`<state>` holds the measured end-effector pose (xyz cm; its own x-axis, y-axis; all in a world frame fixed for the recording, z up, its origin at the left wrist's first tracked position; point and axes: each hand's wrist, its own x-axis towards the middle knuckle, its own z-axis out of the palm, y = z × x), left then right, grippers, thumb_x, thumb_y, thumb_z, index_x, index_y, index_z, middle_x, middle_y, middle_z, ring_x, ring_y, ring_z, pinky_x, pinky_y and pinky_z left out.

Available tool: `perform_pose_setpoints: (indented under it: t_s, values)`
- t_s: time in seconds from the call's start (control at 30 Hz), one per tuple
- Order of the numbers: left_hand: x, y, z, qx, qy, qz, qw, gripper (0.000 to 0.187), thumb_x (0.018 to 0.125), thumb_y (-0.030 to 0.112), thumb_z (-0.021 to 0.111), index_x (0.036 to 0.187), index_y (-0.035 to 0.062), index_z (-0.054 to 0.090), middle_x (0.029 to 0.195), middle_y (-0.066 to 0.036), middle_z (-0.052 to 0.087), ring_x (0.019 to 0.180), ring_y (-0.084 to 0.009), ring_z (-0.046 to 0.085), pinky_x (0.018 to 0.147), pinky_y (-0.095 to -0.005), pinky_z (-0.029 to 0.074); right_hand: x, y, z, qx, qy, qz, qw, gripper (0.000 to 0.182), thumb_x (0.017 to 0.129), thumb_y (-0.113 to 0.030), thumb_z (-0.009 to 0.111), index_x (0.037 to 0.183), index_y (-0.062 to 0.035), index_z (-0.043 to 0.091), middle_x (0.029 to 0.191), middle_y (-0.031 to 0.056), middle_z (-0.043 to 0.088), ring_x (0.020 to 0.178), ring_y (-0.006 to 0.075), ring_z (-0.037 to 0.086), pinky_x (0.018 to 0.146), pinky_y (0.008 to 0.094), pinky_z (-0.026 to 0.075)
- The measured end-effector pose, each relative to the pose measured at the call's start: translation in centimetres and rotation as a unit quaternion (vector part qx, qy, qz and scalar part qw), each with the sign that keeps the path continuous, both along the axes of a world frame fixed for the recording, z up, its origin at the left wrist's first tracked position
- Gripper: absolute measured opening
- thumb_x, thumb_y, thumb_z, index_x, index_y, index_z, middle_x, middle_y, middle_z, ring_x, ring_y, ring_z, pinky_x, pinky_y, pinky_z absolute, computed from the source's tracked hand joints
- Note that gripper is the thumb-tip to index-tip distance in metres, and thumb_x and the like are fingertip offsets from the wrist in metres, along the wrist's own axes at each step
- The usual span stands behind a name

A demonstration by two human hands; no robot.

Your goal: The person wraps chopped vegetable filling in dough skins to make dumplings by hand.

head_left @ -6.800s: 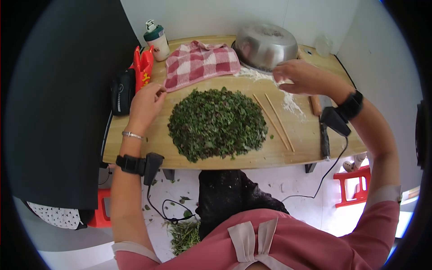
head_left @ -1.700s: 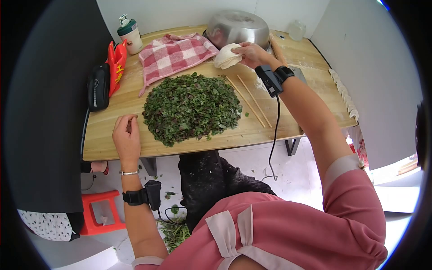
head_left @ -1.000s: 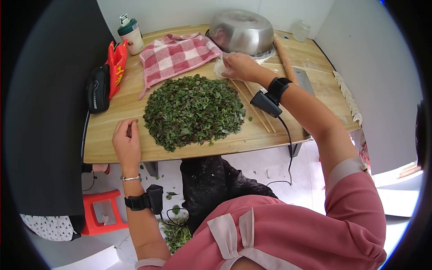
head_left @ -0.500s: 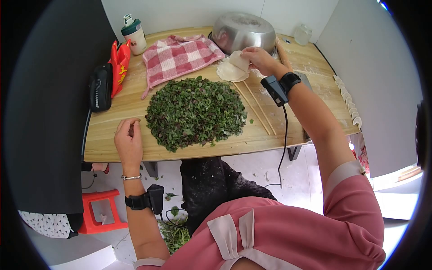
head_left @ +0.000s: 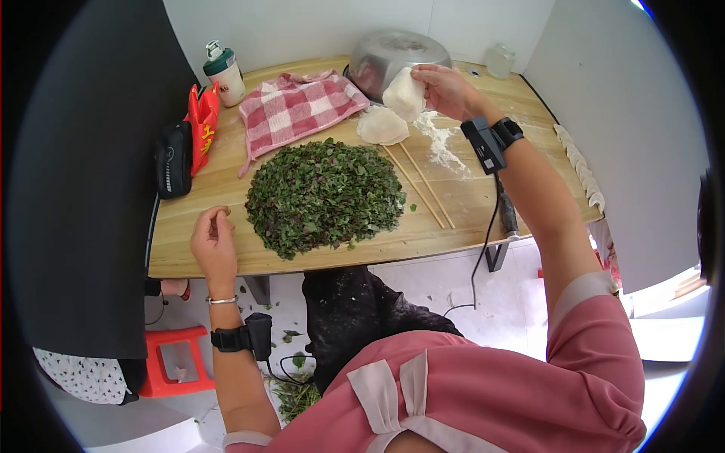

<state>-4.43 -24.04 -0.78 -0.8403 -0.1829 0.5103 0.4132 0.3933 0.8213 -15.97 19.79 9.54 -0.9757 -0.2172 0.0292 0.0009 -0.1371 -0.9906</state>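
Note:
My right hand (head_left: 445, 89) pinches a thin round dough wrapper (head_left: 405, 95) by its edge and holds it up in front of the metal bowl (head_left: 396, 59). Below it on the wooden table lie more round wrappers (head_left: 382, 126), stacked beside two chopsticks (head_left: 420, 183). A large heap of chopped green and purple leaves (head_left: 325, 196) covers the middle of the table. My left hand (head_left: 214, 238) is at the front left edge, left of the heap, its fingers curled; whether anything is between them is hidden.
A checked cloth (head_left: 298, 108), a bottle (head_left: 225, 75), a red packet (head_left: 202, 124) and a black case (head_left: 174, 161) stand left. Loose flour (head_left: 442, 143) marks the table. Folded dumplings (head_left: 580, 167) line the right edge; a glass jar (head_left: 500, 61) stands behind. A knife handle (head_left: 509, 219) lies front right.
My right hand has lifted a wrapper off the stack and moved slightly right and up. The wrapper now hangs apart from the others. My left hand has hardly moved.

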Motion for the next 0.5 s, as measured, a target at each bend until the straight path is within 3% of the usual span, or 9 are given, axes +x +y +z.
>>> perform_pose_setpoints:
  t_s: [0.1,0.23,0.3,0.33,0.4,0.43,0.5]
  values:
    - [1.8,2.4,2.3,0.009,0.023,0.0,1.0,0.014,0.094,0.007,0.051,0.098,-0.0022,0.06,0.09,-0.005,0.063,0.073,-0.0082,0.056,0.065,-0.022,0.046,2.2,-1.6,1.2,0.033,-0.004,0.051,0.998,0.013,0.095,-0.016,0.05,0.1,-0.0065,0.056,0.089,-0.0011,0.062,0.077,0.0071,0.062,0.07,0.0244,0.054]
    - [4.7,10.0,6.8,0.171,-0.113,-0.174,0.963,0.027,0.096,0.021,0.051,0.112,0.0003,0.057,0.098,-0.008,0.062,0.082,-0.01,0.058,0.071,-0.0221,0.046,5.5,-4.4,2.5,0.048,-0.013,0.072,0.996,0.015,0.095,-0.018,0.05,0.104,-0.0063,0.054,0.092,0.0014,0.061,0.081,0.0101,0.062,0.072,0.0259,0.053]
    - [4.0,13.3,6.8,0.266,-0.164,-0.266,0.912,0.037,0.095,0.028,0.052,0.119,-0.0009,0.05,0.104,-0.01,0.061,0.088,-0.0125,0.058,0.071,-0.0246,0.047,6.9,-5.4,2.9,0.041,-0.011,0.166,0.985,0.014,0.094,-0.017,0.051,0.104,-0.0071,0.054,0.092,0.0012,0.061,0.08,0.0093,0.062,0.069,0.0242,0.052]
    - [3.4,14.5,7.1,0.323,-0.217,-0.306,0.869,0.038,0.095,0.03,0.053,0.119,0.0006,0.051,0.102,-0.01,0.061,0.088,-0.0135,0.059,0.071,-0.0246,0.047,7.4,-5.9,2.8,0.04,-0.009,0.168,0.985,0.014,0.094,-0.017,0.051,0.104,-0.0071,0.054,0.092,0.0012,0.061,0.08,0.0093,0.062,0.069,0.0242,0.052]
    - [2.4,16.5,7.8,0.343,-0.27,-0.343,0.832,0.036,0.092,0.028,0.059,0.114,0.0001,0.053,0.091,-0.005,0.063,0.079,-0.0103,0.059,0.066,-0.0227,0.046,8.3,-6.7,2.6,0.023,-0.002,0.209,0.978,0.014,0.093,-0.016,0.052,0.104,-0.007,0.054,0.093,0.001,0.061,0.081,0.0082,0.061,0.068,0.0235,0.052]
    - [2.0,17.1,7.6,0.34,-0.271,-0.343,0.833,0.036,0.092,0.028,0.059,0.114,0.0001,0.053,0.091,-0.005,0.063,0.079,-0.0103,0.059,0.066,-0.0227,0.046,9.7,-7.5,3.1,0.023,-0.003,0.189,0.982,0.008,0.094,-0.021,0.054,0.097,-0.0127,0.055,0.085,-0.0061,0.059,0.072,0.0008,0.057,0.059,0.0174,0.047]
    - [1.2,18.0,6.9,0.282,-0.237,-0.344,0.863,0.025,0.09,0.021,0.062,0.105,0.0021,0.056,0.082,-0.001,0.063,0.066,-0.0056,0.057,0.057,-0.0186,0.043,9.8,-6.9,2.2,0.026,-0.01,0.175,0.984,0.009,0.093,-0.02,0.057,0.097,-0.012,0.055,0.086,-0.0053,0.06,0.073,0.0015,0.058,0.059,0.0177,0.048]
